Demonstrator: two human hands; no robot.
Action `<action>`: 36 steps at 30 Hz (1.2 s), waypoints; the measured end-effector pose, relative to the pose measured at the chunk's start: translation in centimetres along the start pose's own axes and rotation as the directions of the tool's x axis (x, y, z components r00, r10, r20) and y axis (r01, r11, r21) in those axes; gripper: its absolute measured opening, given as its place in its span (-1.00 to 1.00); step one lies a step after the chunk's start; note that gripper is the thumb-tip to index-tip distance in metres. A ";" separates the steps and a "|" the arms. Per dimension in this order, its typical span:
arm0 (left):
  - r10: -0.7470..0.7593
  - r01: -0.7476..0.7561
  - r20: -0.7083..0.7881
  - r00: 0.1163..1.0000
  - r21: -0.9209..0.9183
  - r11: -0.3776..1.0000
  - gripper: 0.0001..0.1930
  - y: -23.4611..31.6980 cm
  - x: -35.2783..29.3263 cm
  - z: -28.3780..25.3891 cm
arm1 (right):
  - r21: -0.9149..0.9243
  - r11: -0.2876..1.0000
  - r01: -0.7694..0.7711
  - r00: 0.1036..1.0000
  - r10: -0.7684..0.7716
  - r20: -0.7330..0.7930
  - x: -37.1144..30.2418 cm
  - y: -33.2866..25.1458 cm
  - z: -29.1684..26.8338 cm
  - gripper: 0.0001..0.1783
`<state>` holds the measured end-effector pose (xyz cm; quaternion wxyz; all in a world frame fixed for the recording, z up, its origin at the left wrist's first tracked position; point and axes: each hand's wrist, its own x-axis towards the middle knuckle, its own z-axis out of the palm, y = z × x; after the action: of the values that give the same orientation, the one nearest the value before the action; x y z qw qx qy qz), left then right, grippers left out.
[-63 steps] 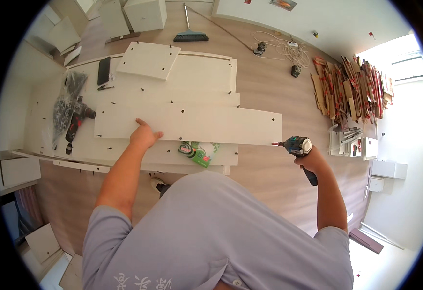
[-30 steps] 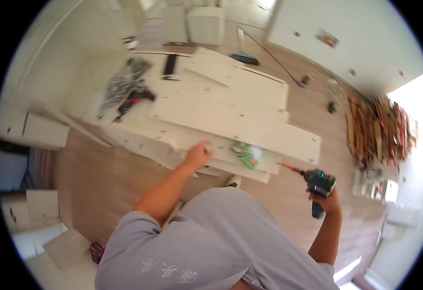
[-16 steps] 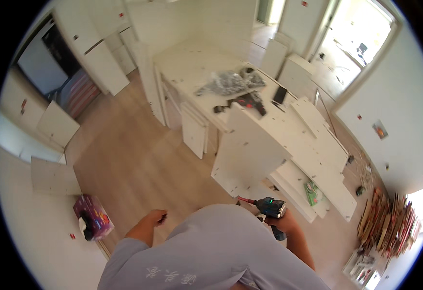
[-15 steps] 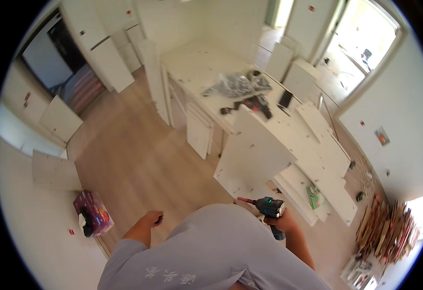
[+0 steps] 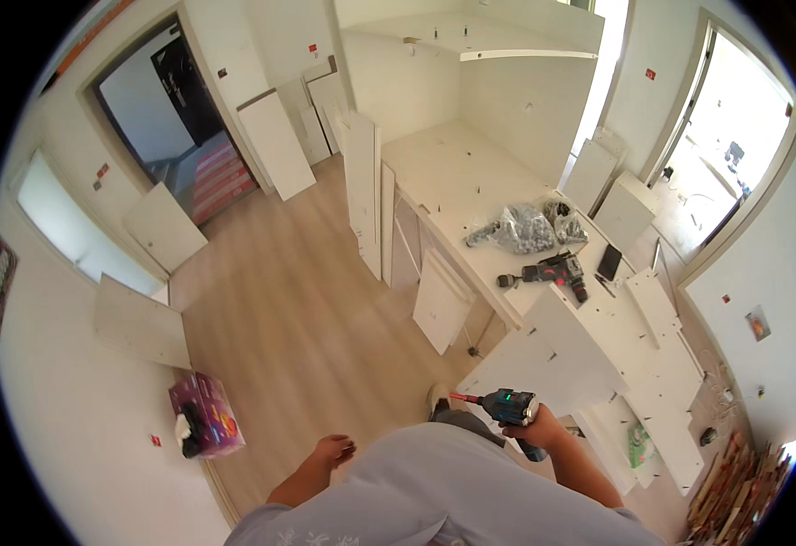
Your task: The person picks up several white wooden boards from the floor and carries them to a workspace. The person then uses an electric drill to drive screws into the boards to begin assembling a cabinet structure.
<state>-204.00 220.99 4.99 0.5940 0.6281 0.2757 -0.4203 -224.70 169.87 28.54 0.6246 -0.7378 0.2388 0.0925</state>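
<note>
Left hand (image 5: 332,449) now off the long panel (image 5: 675,441), half-curled, seemingly empty; right hand (image 5: 542,429) grips the driver (image 5: 510,407), work apparently paused

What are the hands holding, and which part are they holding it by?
The right hand holds a dark power driver by its handle, below the motor body. The left hand holds nothing that shows.

In my head view, the right hand (image 5: 545,428) grips a drill (image 5: 510,405), its red bit pointing left; the left hand (image 5: 332,449) hangs loosely over the floor (image 5: 298,309). A plastic bag (image 5: 525,229) and another drill (image 5: 557,272) lie on the white table (image 5: 425,173).
</note>
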 end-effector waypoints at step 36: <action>0.075 -0.704 0.701 0.709 0.709 0.033 -0.61 49.5 27.6 34.0 | 0.263 0.909 0.324 0.500 0.072 -0.863 28.9 -9.2 -3.9 -0.57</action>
<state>-155.30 176.44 8.85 0.1931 0.7743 -0.4093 -0.4424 -195.95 160.23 24.83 0.5627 -0.5602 0.4732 -0.3816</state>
